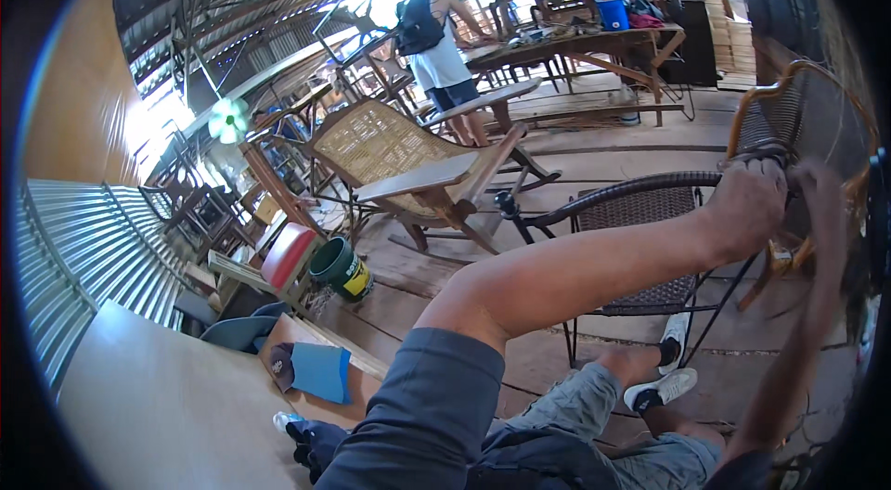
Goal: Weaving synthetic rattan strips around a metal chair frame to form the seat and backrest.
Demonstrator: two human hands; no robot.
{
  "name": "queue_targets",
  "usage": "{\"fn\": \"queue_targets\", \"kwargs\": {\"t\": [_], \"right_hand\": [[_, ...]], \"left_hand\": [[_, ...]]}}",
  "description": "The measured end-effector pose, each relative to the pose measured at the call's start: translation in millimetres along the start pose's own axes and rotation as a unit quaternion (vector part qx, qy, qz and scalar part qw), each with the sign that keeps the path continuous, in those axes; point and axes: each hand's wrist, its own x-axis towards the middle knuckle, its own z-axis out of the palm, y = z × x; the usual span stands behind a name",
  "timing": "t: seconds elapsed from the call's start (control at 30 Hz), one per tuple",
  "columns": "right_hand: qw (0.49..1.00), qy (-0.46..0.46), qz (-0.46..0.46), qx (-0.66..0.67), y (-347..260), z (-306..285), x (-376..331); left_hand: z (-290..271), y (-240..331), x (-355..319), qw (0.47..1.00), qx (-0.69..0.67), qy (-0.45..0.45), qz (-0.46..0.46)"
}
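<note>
A dark brown woven chair (pixel 640 202) with thin metal legs stands in front of me on the right. My left arm reaches across it, and my left hand (pixel 750 200) is closed in a fist at the far end of its wrapped curved rail (pixel 640 182). Right beside it is my right hand (pixel 819 188), raised with bent fingers close to the same spot. What its fingers pinch is too small to make out. Just behind both hands stands a rattan chair (pixel 789 72) with a light brown curved frame.
A wooden rocking chair (pixel 390 142) with a cane back stands ahead, near a dark green bucket (pixel 342 269) and a red-cushioned stool (pixel 288 253). A person (pixel 441 54) with a backpack is at a long workbench (pixel 575 43). A pale board (pixel 167 397) lies at lower left.
</note>
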Motion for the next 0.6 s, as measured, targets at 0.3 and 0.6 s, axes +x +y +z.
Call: {"fn": "queue_targets", "kwargs": {"t": [0.3,0.6], "right_hand": [[0.963,0.264,-0.051,-0.018,-45.9,52.9,10.8],[0.703,0.099,0.278,0.647,-0.4,126.1,-115.9]], "left_hand": [[21.7,-0.6,22.3,0.976,0.024,-0.204,-0.069],[34.9,-3.4,38.7,0.975,0.004,-0.202,-0.098]]}}
